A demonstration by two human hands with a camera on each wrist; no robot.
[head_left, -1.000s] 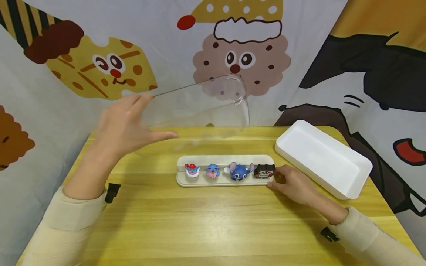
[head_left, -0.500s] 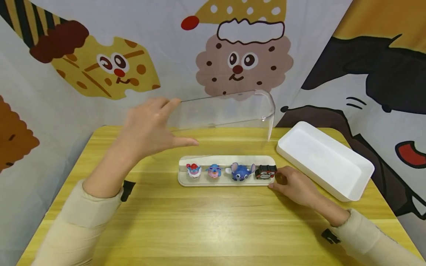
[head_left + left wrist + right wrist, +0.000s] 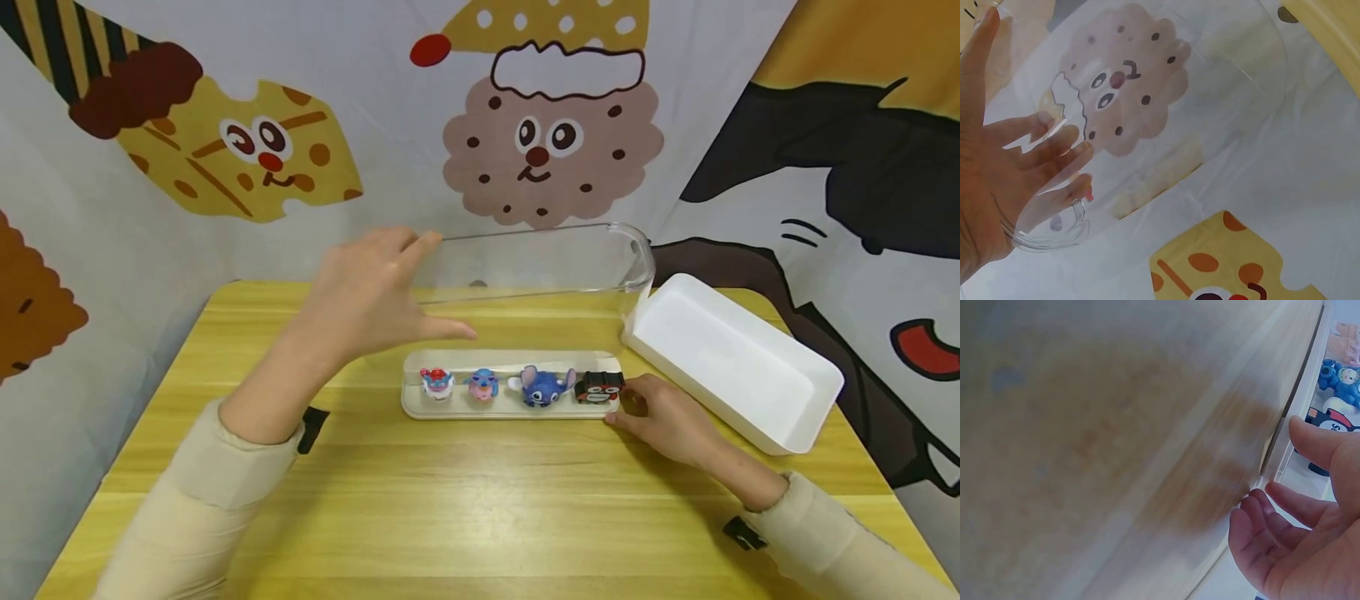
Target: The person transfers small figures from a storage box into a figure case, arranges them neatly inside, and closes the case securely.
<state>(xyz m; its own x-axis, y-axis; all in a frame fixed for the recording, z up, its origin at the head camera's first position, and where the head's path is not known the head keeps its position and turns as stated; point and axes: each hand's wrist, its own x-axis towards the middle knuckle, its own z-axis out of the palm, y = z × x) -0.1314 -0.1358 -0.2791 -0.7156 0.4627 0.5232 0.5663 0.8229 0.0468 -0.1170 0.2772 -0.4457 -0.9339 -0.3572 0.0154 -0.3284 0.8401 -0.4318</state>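
My left hand [image 3: 371, 292] grips the left end of a long clear plastic cover [image 3: 536, 260], thumb apart from the other fingers. The cover hangs above and behind a narrow cream display base [image 3: 513, 360]. In the left wrist view, the fingers [image 3: 1054, 147] show through the clear wall. Several small figurines stand in a row on the base, among them a blue big-eared one [image 3: 543, 387] and a black one with a red mouth [image 3: 598, 388]. At the base's right end my right hand [image 3: 671, 421] holds the edge between thumb and fingers, close beside the black figurine.
A white rectangular box [image 3: 738, 362], open at the top, lies at an angle on the right, just behind my right hand. The wooden table [image 3: 480, 508] ends at a cloth backdrop [image 3: 397, 125] printed with cartoon biscuits.
My left hand has carried the clear cover to the right and slightly down, so its far end now overlaps the white box in the head view. The right hand stays at the base's end.
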